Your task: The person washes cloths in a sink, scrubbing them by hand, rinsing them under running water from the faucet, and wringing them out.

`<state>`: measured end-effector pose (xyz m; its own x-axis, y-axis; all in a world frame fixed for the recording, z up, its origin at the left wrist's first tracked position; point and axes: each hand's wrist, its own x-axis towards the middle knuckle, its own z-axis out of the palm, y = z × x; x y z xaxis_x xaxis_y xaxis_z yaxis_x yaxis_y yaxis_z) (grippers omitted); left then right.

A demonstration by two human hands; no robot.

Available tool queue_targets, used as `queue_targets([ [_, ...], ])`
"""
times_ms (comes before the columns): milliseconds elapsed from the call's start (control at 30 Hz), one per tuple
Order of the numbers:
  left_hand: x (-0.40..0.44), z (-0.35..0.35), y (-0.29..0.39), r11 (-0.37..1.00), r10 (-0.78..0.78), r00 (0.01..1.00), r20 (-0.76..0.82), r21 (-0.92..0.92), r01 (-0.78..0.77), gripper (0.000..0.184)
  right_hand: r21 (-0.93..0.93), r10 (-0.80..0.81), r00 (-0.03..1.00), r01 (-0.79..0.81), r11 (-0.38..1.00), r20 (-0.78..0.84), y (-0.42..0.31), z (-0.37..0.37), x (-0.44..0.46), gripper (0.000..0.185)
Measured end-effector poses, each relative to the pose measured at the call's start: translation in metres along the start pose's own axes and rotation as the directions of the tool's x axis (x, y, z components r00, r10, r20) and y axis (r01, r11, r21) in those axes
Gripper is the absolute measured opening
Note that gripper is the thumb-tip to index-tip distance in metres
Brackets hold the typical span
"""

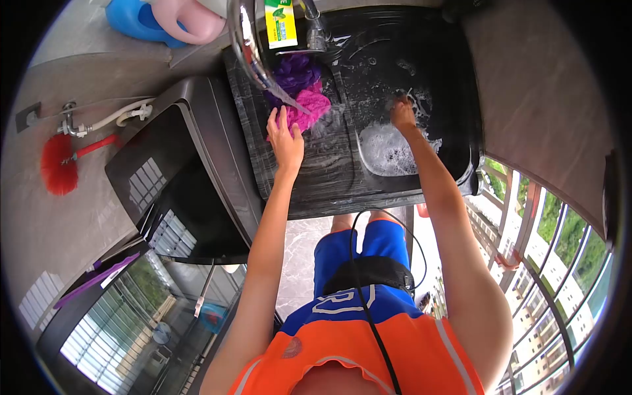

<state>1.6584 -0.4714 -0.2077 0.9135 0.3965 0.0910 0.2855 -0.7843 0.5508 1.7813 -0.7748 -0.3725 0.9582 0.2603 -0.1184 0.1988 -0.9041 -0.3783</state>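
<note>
1. A pair of bare hands works at a dark sink point(322, 170), the left hand point(286, 146) at the sloping board side and the right hand point(403, 114) over the basin side.
2. The left hand reaches to the near edge of a bright pink cloth point(312, 105), its fingers parted and slightly bent. The fingertips lie at the cloth's edge; whether they grip it cannot be told.
3. The pink cloth lies bunched on the board, next to a dark purple cloth point(294, 72) crumpled just beyond it.
4. A stream of water from the curved metal tap point(246, 51) falls onto the pink cloth.
5. The right hand is down in the basin amid splashing water, beyond a patch of white suds point(387, 148). Its fingers are blurred; how far open they are, and whether they hold anything, cannot be told.
6. A yellow and green packet point(282, 26) stands behind the purple cloth, near the tap.
7. Left of the sink sits a dark washing machine point(174, 187), with a round red brush point(59, 164) against the wall farther left.
8. Blue point(137, 21) and pink plastic items point(187, 21) rest together at the upper left, while metal railings point(556, 260) run along the right.
</note>
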Motion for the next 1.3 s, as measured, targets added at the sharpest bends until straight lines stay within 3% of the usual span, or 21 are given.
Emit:
queue_targets([
  [33,0.004,-0.011,0.011,0.993,-0.011,0.999,-0.032,-0.117,0.007,0.042,-0.057,-0.039,0.991,0.046,0.997,0.127,0.004,0.0,0.006,0.026],
  [67,0.01,-0.023,0.022,0.979,-0.006,0.995,-0.103,-0.201,-0.015,0.04,-0.171,0.17,0.901,-0.109,0.979,0.4,0.005,0.003,0.014,0.02],
  [100,0.016,-0.034,0.036,0.957,-0.092,0.986,-0.141,-0.284,0.049,0.037,-0.156,0.16,0.899,-0.104,0.982,0.409,0.01,0.01,0.011,0.02],
  [200,0.031,-0.056,0.058,0.903,-0.153,0.966,-0.207,-0.426,0.052,0.03,-0.205,0.036,0.95,0.029,0.978,0.309,0.019,0.032,0.002,0.019],
  [300,0.027,-0.054,0.074,0.795,-0.305,0.934,-0.188,-0.59,0.141,0.028,-0.248,-0.281,0.9,0.371,0.895,0.333,0.019,0.011,0.004,0.018],
  [333,0.02,-0.05,0.076,0.757,-0.349,0.925,-0.149,-0.626,0.185,0.028,-0.196,-0.124,0.939,0.194,0.961,0.322,0.012,0.0,0.003,0.017],
  [367,0.015,-0.044,0.075,0.715,-0.393,0.912,-0.114,-0.661,0.226,0.028,-0.195,-0.127,0.937,0.198,0.961,0.326,0.021,0.004,0.01,0.017],
  [433,0.0,-0.028,0.077,0.694,-0.383,0.923,-0.042,-0.673,0.257,0.029,-0.21,-0.273,0.826,0.418,0.884,0.493,0.026,0.01,0.022,0.016],
  [500,-0.018,-0.008,0.07,0.706,-0.424,0.905,0.032,-0.615,0.352,0.038,-0.248,-0.27,0.812,0.444,0.861,0.517,0.023,0.001,0.021,0.015],
  [567,-0.033,0.003,0.057,0.702,-0.467,0.88,0.081,-0.57,0.426,0.043,-0.355,-0.375,0.819,0.538,0.764,0.434,0.021,0.0,0.024,0.018],
  [700,-0.04,-0.005,0.058,0.689,-0.528,0.848,0.038,-0.565,0.454,0.043,-0.349,-0.32,0.78,0.552,0.757,0.538,0.013,0.002,0.032,0.018],
  [800,-0.016,-0.05,0.083,0.754,-0.289,0.932,-0.22,-0.652,0.08,0.04,-0.339,-0.155,0.916,0.288,0.896,0.369,-0.002,-0.036,0.015,0.008],
  [833,0.002,-0.07,0.098,0.787,-0.214,0.928,-0.305,-0.617,-0.021,0.04,-0.344,-0.171,0.915,0.303,0.889,0.366,-0.013,-0.058,0.011,0.008],
  [900,0.036,-0.096,0.111,0.78,0.026,0.915,-0.403,-0.564,-0.271,0.043,0.101,-0.142,0.97,0.124,0.987,0.196,-0.039,-0.102,-0.011,0.016],
  [967,0.063,-0.115,0.142,0.699,0.11,0.897,-0.428,-0.608,-0.376,0.044,0.36,-0.087,0.986,0.031,0.932,0.142,-0.078,-0.132,-0.028,0.027],
  [1033,0.078,-0.123,0.17,0.84,0.238,0.886,-0.398,-0.373,-0.393,0.033,0.513,-0.104,0.986,0.024,0.858,0.128,-0.117,-0.141,-0.046,0.028],
  [1067,0.075,-0.121,0.174,0.808,0.113,0.938,-0.328,-0.518,-0.279,0.026,0.54,-0.135,0.979,0.03,0.841,0.156,-0.138,-0.143,-0.054,0.028],
  [1133,0.062,-0.113,0.185,0.773,0.094,0.973,-0.212,-0.6,-0.205,0.023,0.533,-0.176,0.966,0.051,0.845,0.188,-0.177,-0.142,-0.065,0.029],
  [1167,0.067,-0.095,0.174,0.813,0.306,0.886,-0.347,-0.39,-0.434,0.02,0.498,-0.185,0.962,0.061,0.865,0.203,-0.193,-0.14,-0.07,0.029],
  [1233,0.056,-0.088,0.194,0.746,0.16,0.962,-0.221,-0.611,-0.265,0.021,0.462,-0.246,0.955,0.145,0.875,0.165,-0.21,-0.116,-0.07,0.028],
  [1300,0.059,-0.083,0.203,0.741,0.184,0.953,-0.242,-0.602,-0.296,0.019,0.556,-0.282,0.959,0.23,0.799,0.009,-0.217,-0.077,-0.062,0.026],
])
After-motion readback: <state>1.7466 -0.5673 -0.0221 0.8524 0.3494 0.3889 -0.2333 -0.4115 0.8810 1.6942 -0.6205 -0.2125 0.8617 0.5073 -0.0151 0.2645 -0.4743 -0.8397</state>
